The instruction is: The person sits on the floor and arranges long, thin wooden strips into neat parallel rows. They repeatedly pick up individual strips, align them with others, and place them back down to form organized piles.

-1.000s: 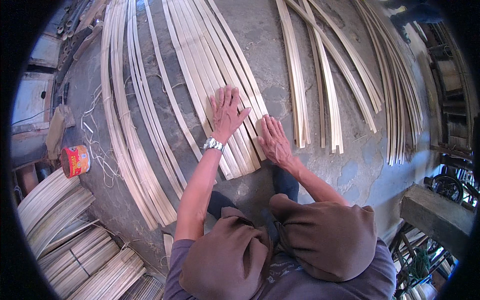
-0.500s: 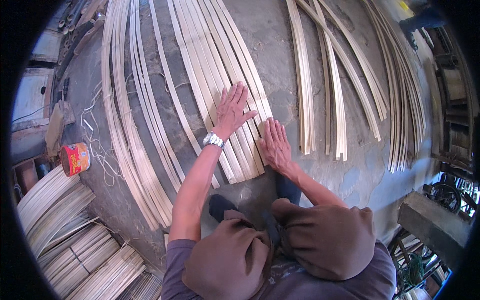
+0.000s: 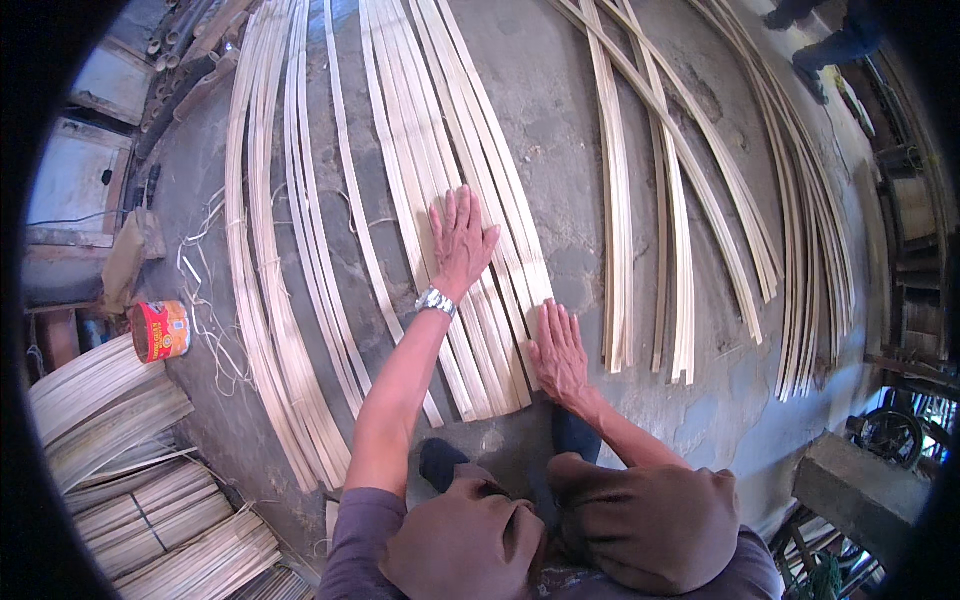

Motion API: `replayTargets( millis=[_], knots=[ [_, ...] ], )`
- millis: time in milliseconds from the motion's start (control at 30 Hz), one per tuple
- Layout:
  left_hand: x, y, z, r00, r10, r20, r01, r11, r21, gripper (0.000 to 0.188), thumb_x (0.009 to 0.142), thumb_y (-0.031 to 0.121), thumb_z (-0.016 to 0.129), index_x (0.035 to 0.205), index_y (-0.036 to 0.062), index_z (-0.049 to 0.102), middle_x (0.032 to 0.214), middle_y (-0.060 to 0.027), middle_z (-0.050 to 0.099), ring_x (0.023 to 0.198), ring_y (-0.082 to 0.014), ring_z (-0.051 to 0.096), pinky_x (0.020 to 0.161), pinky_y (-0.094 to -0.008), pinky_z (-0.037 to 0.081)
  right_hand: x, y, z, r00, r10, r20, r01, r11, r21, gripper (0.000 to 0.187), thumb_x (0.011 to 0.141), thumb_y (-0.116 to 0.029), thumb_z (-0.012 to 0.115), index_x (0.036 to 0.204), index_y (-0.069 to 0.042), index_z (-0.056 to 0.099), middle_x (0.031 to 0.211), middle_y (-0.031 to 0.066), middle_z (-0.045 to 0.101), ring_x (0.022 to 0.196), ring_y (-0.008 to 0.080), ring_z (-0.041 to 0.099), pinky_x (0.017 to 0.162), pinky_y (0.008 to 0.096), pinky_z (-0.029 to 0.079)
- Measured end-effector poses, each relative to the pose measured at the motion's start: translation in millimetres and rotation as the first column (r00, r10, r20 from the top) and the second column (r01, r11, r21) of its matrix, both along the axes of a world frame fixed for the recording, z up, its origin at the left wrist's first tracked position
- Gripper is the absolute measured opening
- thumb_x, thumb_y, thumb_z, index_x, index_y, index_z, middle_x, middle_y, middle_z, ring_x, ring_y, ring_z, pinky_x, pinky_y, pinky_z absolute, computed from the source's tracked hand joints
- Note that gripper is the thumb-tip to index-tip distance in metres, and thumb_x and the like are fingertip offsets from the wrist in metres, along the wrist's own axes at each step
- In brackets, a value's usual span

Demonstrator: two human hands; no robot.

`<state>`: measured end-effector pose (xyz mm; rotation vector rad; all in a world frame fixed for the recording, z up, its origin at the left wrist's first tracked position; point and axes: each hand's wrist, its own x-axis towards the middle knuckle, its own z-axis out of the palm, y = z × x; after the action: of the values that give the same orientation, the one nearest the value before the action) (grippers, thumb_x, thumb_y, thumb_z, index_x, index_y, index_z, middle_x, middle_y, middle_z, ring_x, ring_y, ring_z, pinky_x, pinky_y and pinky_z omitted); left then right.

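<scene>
Right hand (image 3: 562,358) and left hand (image 3: 463,248) lay palm down at a row of pale strips (image 3: 488,375) on the grey floor (image 3: 555,225).
Right hand rested at the row's near right edge, fingers straight and nearly together; left hand lay farther up across the strips, fingers slightly apart, thumb pointing right, silver watch (image 3: 435,301) on that wrist. Red tin (image 3: 161,331) stood well off to the left. Long bundles (image 3: 619,310) ran to the right of the row, some crossing at their far ends. Beyond, at upper right, showed another person's legs (image 3: 838,50).
</scene>
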<state>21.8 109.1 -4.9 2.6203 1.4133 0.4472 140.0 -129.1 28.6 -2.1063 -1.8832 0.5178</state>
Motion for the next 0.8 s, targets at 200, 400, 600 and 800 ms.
replayTargets(
  millis=[200,400,600,800],
  knots=[
    [15.2,10.6,-2.3,1.0,0.006,-0.013,-0.006,1.0,-0.02,0.074,0.095,0.047,0.05,0.147,-0.0019,0.035,0.158,-0.0164,0.028,0.149,-0.0327,0.018,0.12,-0.055,0.002,10.6,7.8,-3.5,1.0,-0.023,0.003,0.023,1.0,-0.001,0.061,0.099,-0.03,0.044,0.148,0.002,0.029,0.154,0.0226,0.03,0.143,0.0392,0.029,0.119,0.051,0.019],
    [23.1,5.3,5.1,1.0,0.016,0.003,-0.016,0.998,-0.056,0.073,0.094,0.045,0.052,0.147,-0.0029,0.035,0.157,-0.0166,0.03,0.148,-0.0334,0.019,0.119,-0.057,0.005,17.6,5.9,-1.3,0.999,-0.048,0.016,0.048,0.998,0.031,0.059,0.098,-0.029,0.046,0.146,0.003,0.033,0.152,0.0224,0.035,0.14,0.0399,0.034,0.118,0.0518,0.022],
    [27.0,-5.8,16.9,0.995,-0.096,0.018,0.097,0.994,-0.059,0.066,0.095,0.04,0.051,0.15,0.0083,0.036,0.158,-0.0119,0.03,0.148,-0.0274,0.023,0.12,-0.0556,0.007,20.5,5.1,6.1,1.0,-0.026,-0.003,0.026,0.997,0.069,0.055,0.097,-0.019,0.046,0.145,0.004,0.034,0.15,0.0239,0.037,0.139,0.0416,0.034,0.117,0.0514,0.025],
    [30.6,-13.4,13.2,0.997,-0.071,0.007,0.071,0.992,-0.107,0.065,0.095,0.036,0.05,0.15,0.0057,0.034,0.158,-0.0125,0.029,0.148,-0.0256,0.024,0.121,-0.0511,0.008,28.1,0.3,-4.5,0.989,-0.028,-0.148,0.041,0.996,0.083,0.056,0.092,-0.007,0.046,0.145,0.006,0.033,0.149,0.0268,0.037,0.139,0.0446,0.034,0.118,0.0515,0.024]
  ],
)
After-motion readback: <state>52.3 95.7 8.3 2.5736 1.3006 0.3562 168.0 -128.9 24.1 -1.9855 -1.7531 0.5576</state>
